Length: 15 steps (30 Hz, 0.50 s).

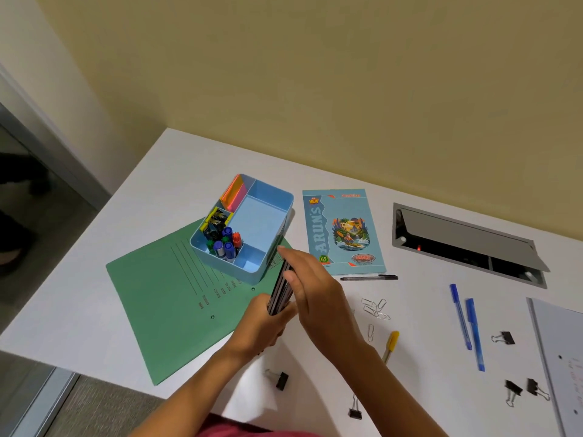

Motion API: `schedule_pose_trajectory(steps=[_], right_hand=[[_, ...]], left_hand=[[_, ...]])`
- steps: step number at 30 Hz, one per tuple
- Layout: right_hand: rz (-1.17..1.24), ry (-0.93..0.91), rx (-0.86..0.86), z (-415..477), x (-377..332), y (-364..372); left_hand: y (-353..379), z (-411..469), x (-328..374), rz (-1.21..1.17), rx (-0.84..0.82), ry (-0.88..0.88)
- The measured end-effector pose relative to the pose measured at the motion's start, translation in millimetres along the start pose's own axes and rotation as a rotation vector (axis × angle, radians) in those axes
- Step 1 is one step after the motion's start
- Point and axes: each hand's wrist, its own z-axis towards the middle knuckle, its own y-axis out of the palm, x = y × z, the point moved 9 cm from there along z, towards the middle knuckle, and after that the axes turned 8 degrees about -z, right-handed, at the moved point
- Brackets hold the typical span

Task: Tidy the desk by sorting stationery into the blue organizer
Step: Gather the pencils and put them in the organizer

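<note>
The blue organizer point(268, 203) stands on a green folder point(164, 291) left of centre, with markers point(225, 242), binder clips and sticky notes in its left compartments. A bundle of dark pencils point(279, 293) is held upright just in front of the organizer. My left hand point(262, 323) grips the bundle's lower end. My right hand point(307, 283) wraps around its upper part. Loose on the desk lie two blue pens point(468, 323), a black pen point(369, 278), a yellow-capped pen point(391, 343), paper clips point(375, 309) and several black binder clips point(281, 380).
A blue notebook point(344, 231) lies right of the organizer. An open grey cable hatch point(467, 244) is sunk in the desk at the back right. A white sheet point(561, 357) sits at the right edge. The desk's left edge drops to the floor.
</note>
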Motion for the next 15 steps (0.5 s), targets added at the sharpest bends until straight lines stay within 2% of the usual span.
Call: schedule_pose_trajectory(steps=[4,8,12,15], right_hand=[[-0.037,0.004,0.088,10.9,-6.2,-16.0],[-0.001,0.045,0.07,18.0,-13.0,-19.1],[0.039,0.082,0.041,25.2,-8.0,-15.7],[-0.031,0.059,0.075,33.2,-8.5,-22.5]], left_hand=[[-14.4,7.9,5.3,0.108,0.042,0.063],[-25.8,16.0,13.6,0.221,0.085,0.107],[-33.1,17.1,27.4,0.234,0.13,0.162],[-38.0,17.0,35.1,0.227,0.143,0.187]])
